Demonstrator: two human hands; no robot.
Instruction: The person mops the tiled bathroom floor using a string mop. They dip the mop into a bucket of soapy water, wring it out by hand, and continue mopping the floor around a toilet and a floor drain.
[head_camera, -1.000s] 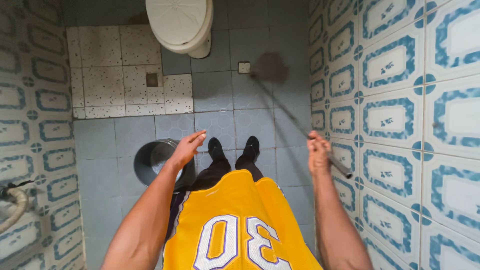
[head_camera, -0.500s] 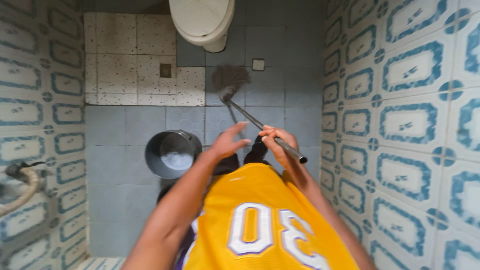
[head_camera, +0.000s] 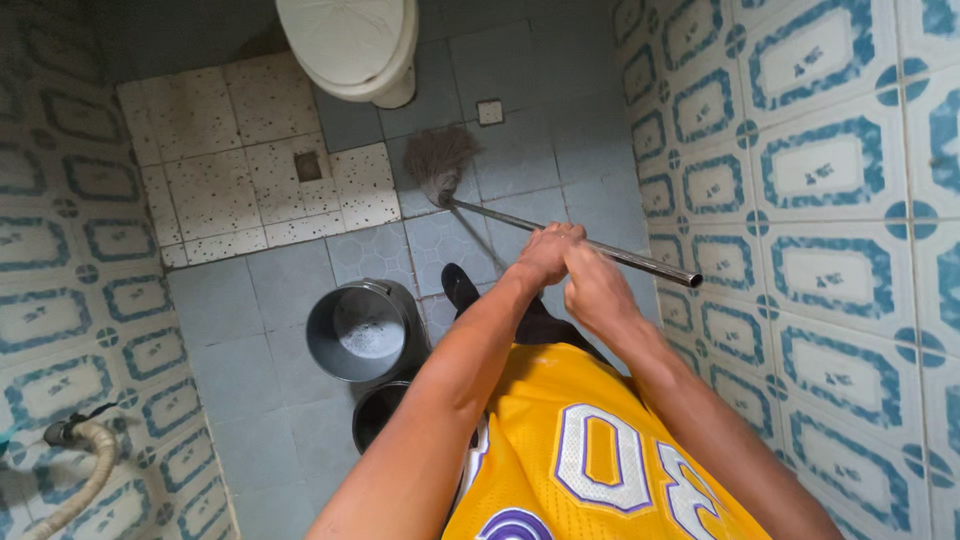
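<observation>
Mop (head_camera: 440, 160) is held by its metal handle (head_camera: 640, 262), with the left hand (head_camera: 545, 255) and the right hand (head_camera: 598, 290) both closed around it. Its head is pressed on the floor (head_camera: 250, 290) just below the toilet (head_camera: 350, 45); a grey bucket (head_camera: 362, 330) stands further from the toilet.

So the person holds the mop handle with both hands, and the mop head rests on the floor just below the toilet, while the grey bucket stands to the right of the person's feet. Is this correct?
Not entirely. In the head view the grey bucket stands to the left of the feet, not the right. The rest holds: the left hand and right hand grip the mop handle, and the mop head rests below the toilet.
</observation>
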